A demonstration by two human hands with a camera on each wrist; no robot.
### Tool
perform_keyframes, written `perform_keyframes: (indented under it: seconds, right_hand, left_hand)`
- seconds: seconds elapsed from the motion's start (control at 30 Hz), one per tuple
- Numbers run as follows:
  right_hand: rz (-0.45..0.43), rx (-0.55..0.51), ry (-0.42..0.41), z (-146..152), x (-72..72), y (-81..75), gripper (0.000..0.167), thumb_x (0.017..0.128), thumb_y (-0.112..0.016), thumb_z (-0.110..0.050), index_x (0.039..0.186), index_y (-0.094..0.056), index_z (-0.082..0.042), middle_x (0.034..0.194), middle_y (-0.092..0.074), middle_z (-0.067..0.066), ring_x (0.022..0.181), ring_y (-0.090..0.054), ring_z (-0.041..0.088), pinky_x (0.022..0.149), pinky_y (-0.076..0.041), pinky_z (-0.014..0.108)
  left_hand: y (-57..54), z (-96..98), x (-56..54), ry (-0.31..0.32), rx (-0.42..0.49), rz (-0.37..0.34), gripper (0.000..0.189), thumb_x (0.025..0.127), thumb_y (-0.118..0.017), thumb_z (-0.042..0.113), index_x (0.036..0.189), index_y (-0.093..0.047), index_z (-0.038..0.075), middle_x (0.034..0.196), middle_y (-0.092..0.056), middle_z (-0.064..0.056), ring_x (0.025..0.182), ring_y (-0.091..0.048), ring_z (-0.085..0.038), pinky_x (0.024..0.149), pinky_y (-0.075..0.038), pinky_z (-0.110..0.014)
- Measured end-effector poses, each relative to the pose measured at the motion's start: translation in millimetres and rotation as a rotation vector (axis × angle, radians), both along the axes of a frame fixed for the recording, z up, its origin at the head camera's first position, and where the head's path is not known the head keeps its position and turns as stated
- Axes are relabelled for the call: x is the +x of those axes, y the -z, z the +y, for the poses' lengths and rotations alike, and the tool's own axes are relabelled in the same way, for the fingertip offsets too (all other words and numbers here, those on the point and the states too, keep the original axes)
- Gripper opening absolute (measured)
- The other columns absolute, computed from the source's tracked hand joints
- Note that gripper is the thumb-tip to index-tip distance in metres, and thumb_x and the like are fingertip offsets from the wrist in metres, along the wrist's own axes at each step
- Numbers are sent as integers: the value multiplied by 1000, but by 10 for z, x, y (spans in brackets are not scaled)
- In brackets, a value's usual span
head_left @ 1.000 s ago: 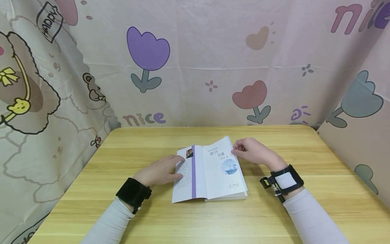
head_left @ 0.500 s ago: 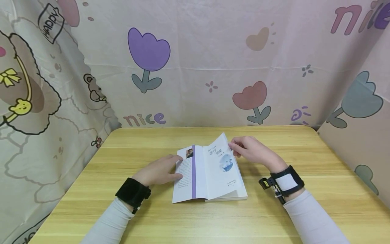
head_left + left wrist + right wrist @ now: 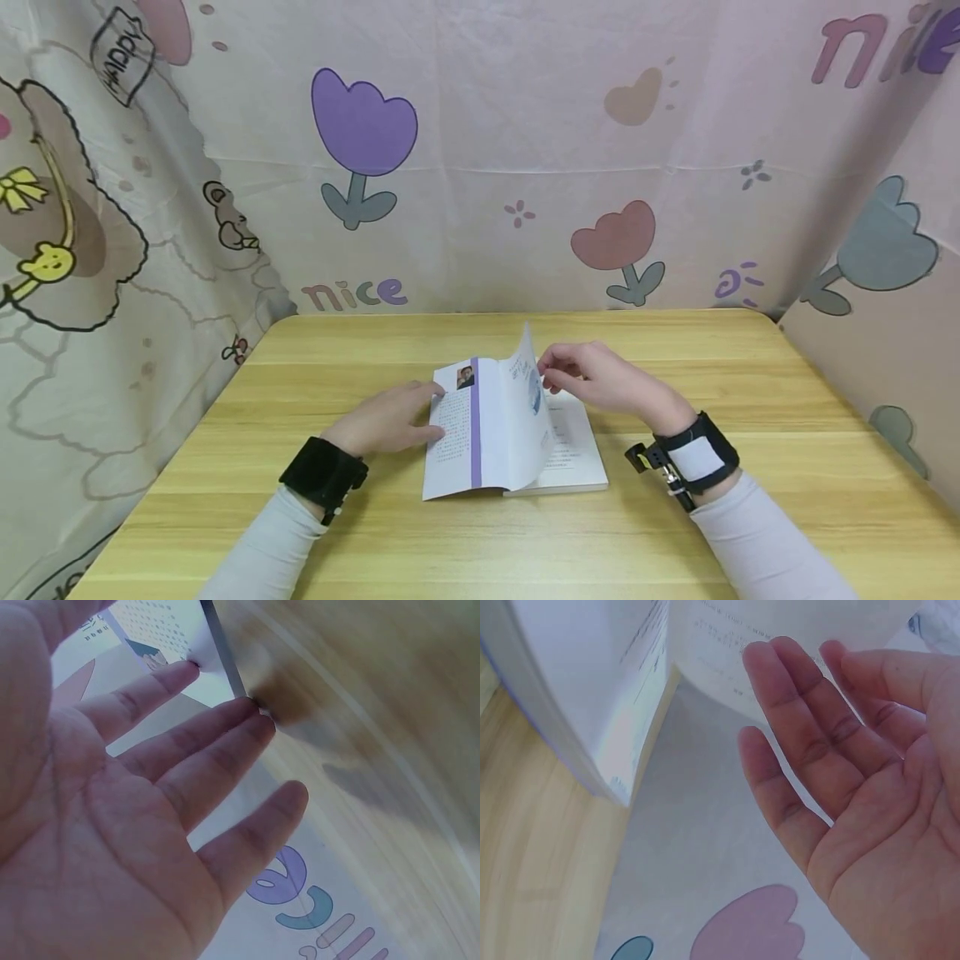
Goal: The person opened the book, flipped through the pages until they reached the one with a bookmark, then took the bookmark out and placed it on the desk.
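Note:
An open book point(image 3: 573, 454) lies on the wooden table in the head view. Its left side is a white flap point(image 3: 454, 433) with a purple stripe, a small photo and lines of print. My left hand point(image 3: 384, 418) rests on that flap's outer edge, fingers extended; in the left wrist view the fingertips point(image 3: 191, 669) reach the edge. My right hand point(image 3: 600, 379) pinches the outer edge of the title page point(image 3: 525, 433) between thumb and index finger. This page stands raised and bent, with a printed page beneath it. In the right wrist view, the other fingers point(image 3: 765, 667) extend beside the lifted page point(image 3: 731, 645).
The wooden table point(image 3: 360, 542) extends around the book on all sides. Behind it hangs a patterned cloth point(image 3: 480, 108) with tulips and lettering, and more cloth closes in the left and right sides. Both wrists wear black straps point(image 3: 324, 477).
My right hand has moved left with the title page, turning it from nearly flat to upright and uncovering the printed page below. The left hand has stayed in place on the flap.

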State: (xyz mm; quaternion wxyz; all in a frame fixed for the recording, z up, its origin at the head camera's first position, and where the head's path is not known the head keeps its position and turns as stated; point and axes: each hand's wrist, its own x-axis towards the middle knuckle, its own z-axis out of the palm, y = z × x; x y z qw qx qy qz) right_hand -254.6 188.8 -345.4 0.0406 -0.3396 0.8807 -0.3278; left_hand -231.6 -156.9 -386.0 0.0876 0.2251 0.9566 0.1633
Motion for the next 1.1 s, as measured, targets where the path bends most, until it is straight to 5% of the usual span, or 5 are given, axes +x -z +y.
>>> perform_keyframes:
  seconds: [0.37, 0.6, 0.83, 1.1]
  right_hand:
    - [6, 55, -91, -162, 144, -15, 17, 108, -61, -10, 119, -74, -7, 110, -79, 6, 100, -74, 22, 88, -62, 27]
    - [30, 107, -109, -262, 189, 8, 18, 108, -62, -10, 120, -75, -10, 115, -80, 4, 99, -69, 4, 88, -60, 25]
    - [18, 146, -121, -332, 231, 34, 18, 109, -63, -14, 121, -76, -14, 116, -79, 1, 95, -65, 6, 83, -58, 25]
    - [-1, 150, -147, -397, 276, 94, 20, 108, -63, -13, 124, -76, -12, 121, -79, -1, 107, -69, 9, 95, -63, 37]
  left_hand:
    - [-22, -19, -3, 2, -15, 10, 61, 100, -78, 35, 150, -59, 7, 145, -68, -15, 126, -66, -29, 112, -56, -54]
    - [-31, -38, -2, 15, 0, 13, 59, 99, -78, 34, 148, -60, 6, 146, -67, -18, 129, -66, -33, 112, -55, -57]
    - [-31, -46, -11, 25, 6, 17, 57, 98, -79, 32, 146, -61, 6, 145, -67, -19, 132, -65, -36, 114, -54, -58]
    - [-30, -39, -25, 24, 8, 17, 55, 97, -81, 30, 143, -63, 7, 142, -70, -16, 123, -67, -30, 114, -55, -56]
